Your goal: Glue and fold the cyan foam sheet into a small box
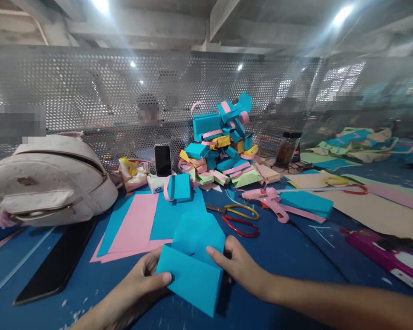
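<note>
A folded blue paper envelope [192, 279] with its flap raised is held low over the table in the middle of the view. My left hand [149, 275] grips its left side, thumb on the front panel. On the right edge, my right hand [236, 261] pinches the paper near the base of the flap, fingers hidden behind. Just beyond lie pink paper sheets [134, 224] and blue paper sheets [198, 201]. A small blue paper piece with a pink strip [179, 187] rests on them. Scissors with red and yellow handles [239, 217] lie right of the envelope.
A pink glue gun [270, 199] lies right of the scissors. Behind stands a pile of folded paper pieces [223, 146] before a perforated metal screen [117, 82]. A white backpack [55, 178], a black tablet-like slab [58, 261] and a phone [163, 160] are leftward; a magenta tool [388, 256] is rightward.
</note>
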`<state>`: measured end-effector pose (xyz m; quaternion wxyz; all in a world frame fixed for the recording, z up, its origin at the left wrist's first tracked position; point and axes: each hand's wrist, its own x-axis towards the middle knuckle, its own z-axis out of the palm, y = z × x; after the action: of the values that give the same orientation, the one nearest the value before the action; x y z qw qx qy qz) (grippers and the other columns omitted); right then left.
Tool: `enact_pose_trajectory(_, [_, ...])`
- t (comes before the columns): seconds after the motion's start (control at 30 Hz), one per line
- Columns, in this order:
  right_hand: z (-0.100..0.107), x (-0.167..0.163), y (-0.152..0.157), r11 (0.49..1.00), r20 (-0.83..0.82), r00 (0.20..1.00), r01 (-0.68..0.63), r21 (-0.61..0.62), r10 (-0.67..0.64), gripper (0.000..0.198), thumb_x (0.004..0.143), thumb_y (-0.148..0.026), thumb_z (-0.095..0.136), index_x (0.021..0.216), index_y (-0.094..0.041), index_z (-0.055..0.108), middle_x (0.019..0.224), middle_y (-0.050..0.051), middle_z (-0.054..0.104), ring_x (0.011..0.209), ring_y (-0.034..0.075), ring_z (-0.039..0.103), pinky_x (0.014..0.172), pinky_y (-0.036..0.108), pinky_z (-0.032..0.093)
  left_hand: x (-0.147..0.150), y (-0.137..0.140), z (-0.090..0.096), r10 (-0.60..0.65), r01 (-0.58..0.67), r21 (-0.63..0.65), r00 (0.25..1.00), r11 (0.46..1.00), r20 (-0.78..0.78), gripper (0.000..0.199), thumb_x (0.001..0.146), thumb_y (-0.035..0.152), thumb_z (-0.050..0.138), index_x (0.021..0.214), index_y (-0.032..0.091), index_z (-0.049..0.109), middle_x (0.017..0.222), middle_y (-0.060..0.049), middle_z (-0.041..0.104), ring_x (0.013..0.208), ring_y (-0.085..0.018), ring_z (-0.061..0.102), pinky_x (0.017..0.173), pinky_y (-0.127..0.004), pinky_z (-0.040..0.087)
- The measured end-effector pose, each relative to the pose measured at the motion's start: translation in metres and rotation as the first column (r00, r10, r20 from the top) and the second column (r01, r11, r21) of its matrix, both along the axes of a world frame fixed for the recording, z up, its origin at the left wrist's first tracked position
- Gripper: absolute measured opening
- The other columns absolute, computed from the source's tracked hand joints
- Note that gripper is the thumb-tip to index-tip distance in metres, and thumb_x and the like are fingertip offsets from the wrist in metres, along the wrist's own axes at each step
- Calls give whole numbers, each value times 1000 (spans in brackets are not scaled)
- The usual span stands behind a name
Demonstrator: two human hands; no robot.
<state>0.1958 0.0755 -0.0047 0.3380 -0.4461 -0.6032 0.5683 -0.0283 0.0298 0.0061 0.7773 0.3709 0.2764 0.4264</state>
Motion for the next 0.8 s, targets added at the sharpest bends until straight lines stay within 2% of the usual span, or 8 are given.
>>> enact_pose_trajectory(0.33, [-2, -1, 2, 999, -6, 999, 41, -15, -41, 52, 69, -68, 63, 71, -19, 45, 58, -6, 49, 45, 11, 52, 41, 23, 42, 0, 2, 0, -16, 16, 0, 1000, 1000, 16, 55, 77, 18, 74, 129, 14, 56, 126, -18, 61, 121, -35, 55, 106, -53, 37])
enact_pose_trajectory(0.4, [-3, -1, 2, 998, -9, 998, 65, 3, -65, 52, 69, -68, 63, 72, -18, 48, 62, -3, 54, 51, 14, 56, 45, 26, 46, 1, 3, 0, -14, 14, 8, 1000, 1000, 18, 55, 77, 17, 74, 129, 13, 56, 126, -19, 62, 121, -35, 55, 106, -53, 37])
enact_pose_trajectory(0.47, [-5, 0, 1, 997, -31, 997, 65, 41, -64, 52, 71, -67, 63, 77, -17, 53, 72, 2, 61, 64, 19, 62, 56, 31, 52, 1, 3, 0, -14, 14, 2, 1000, 1000, 19, 55, 78, 18, 73, 130, 13, 55, 126, -19, 62, 121, -35, 55, 107, -53, 37])
enact_pose_trajectory(0.53, [-6, 3, 1, 996, -77, 997, 30, 87, -23, 52, 75, -65, 61, 90, -15, 58, 88, 8, 66, 85, 26, 64, 73, 38, 54, 0, 2, -1, -11, 11, -5, 1000, 1000, 20, 54, 80, 19, 72, 131, 15, 55, 125, -18, 62, 121, -34, 55, 106, -52, 38])
enact_pose_trajectory(0.63, [-6, 7, 1, 980, -171, 978, -84, 181, 116, 57, 83, -63, 56, 115, -15, 57, 115, 14, 63, 114, 30, 55, 96, 45, 45, -4, 0, -1, 23, -23, -30, 1000, 999, 13, 46, 86, 21, 65, 131, 18, 54, 128, -15, 62, 121, -32, 56, 106, -51, 39])
enact_pose_trajectory(0.73, [-5, 10, 1, 934, -254, 928, -193, 302, 274, 62, 85, -59, 56, 132, -20, 47, 134, 13, 51, 126, 29, 46, 105, 44, 38, -4, -2, 2, 100, -98, -104, 995, 990, 16, 36, 93, 24, 55, 128, 17, 56, 127, -15, 62, 118, -30, 58, 105, -50, 40])
enact_pose_trajectory(0.8, [-6, 8, 2, 920, -275, 915, -193, 341, 294, 63, 85, -53, 60, 137, -24, 40, 138, 11, 47, 124, 27, 47, 104, 41, 39, -2, -3, 5, 161, -154, -160, 987, 975, 27, 31, 94, 24, 52, 124, 15, 58, 124, -16, 64, 116, -30, 59, 104, -49, 42])
